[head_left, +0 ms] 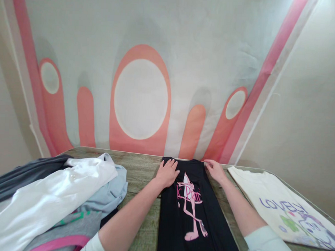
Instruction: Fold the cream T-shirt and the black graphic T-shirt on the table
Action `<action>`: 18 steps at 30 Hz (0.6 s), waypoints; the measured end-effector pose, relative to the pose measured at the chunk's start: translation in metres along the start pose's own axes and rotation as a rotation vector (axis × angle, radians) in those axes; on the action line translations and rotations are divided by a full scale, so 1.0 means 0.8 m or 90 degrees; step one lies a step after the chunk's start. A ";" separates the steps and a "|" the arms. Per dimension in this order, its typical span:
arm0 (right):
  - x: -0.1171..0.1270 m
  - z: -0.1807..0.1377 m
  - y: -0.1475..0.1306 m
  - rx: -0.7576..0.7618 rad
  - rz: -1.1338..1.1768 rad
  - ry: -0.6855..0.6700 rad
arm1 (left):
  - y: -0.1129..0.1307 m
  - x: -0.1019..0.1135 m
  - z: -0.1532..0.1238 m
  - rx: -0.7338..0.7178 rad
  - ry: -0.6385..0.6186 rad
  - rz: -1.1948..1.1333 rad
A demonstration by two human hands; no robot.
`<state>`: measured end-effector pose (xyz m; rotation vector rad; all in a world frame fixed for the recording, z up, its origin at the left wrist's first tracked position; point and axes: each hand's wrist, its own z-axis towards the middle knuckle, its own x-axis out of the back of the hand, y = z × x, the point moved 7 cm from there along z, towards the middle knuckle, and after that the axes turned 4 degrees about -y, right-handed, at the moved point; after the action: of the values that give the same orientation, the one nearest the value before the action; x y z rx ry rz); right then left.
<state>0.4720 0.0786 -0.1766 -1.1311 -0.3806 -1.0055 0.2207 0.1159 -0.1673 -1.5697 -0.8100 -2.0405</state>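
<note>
A black T-shirt (pixel 190 214) with a pink cartoon figure and pink lettering lies folded into a long narrow strip, its far end at the table's back edge. My left hand (pixel 167 173) rests flat on its upper left part, fingers stretched out over the cloth. At the upper right corner, my right hand (pixel 215 171) has its fingers extended and apart, the tips at the shirt's edge. Neither hand lifts the cloth. To the right lies a folded cream T-shirt (pixel 266 191) with "LOVELY" lettering and a cartoon print.
On the left is a loose heap of clothes: a white garment (pixel 63 187), a dark one (pixel 31 172), a light blue one (pixel 110 189) and a grey one (pixel 81 225) with pink trim. The wooden table (pixel 143 183) meets a backdrop (pixel 214 50) with pink-and-orange shapes.
</note>
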 end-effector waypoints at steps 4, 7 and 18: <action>0.001 -0.004 0.033 -0.025 0.009 0.002 | 0.067 -0.001 -0.014 -0.152 -0.015 -0.033; -0.010 -0.003 0.037 -0.013 0.026 -0.018 | 0.101 -0.011 -0.026 -0.234 -0.073 -0.058; -0.025 -0.001 0.027 0.049 0.073 -0.069 | 0.103 0.008 -0.035 -0.245 -0.068 -0.087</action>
<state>0.4789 0.0889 -0.2031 -1.1277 -0.4328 -0.8250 0.2530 0.0363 -0.1516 -1.8868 -0.5994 -2.3340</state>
